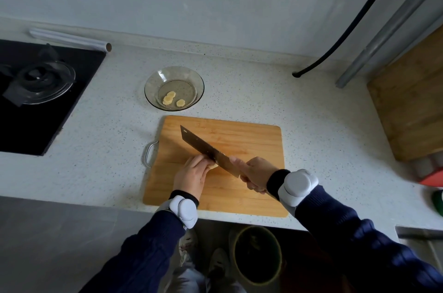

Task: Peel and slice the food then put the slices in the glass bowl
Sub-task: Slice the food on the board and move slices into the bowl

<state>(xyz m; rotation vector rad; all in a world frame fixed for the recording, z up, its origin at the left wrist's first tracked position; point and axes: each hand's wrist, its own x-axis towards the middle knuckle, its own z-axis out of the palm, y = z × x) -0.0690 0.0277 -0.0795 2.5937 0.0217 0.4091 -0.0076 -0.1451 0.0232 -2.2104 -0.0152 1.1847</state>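
- Slicing step: left hand [191,176] grasps the peeled food piece [213,166]; right hand [255,174] grips the cleaver [206,149].
- Next: cut straight down, then transfer to the glass bowl [153,98] at 11 o'clock.

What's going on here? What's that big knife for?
A person is slicing a pale piece of food on a wooden cutting board. The left hand holds the food steady, and the right hand grips the cleaver, whose blade is down at the food, right beside the left fingers. A few slices already lie in the glass bowl behind the board, so the cutting isn't finished yet.
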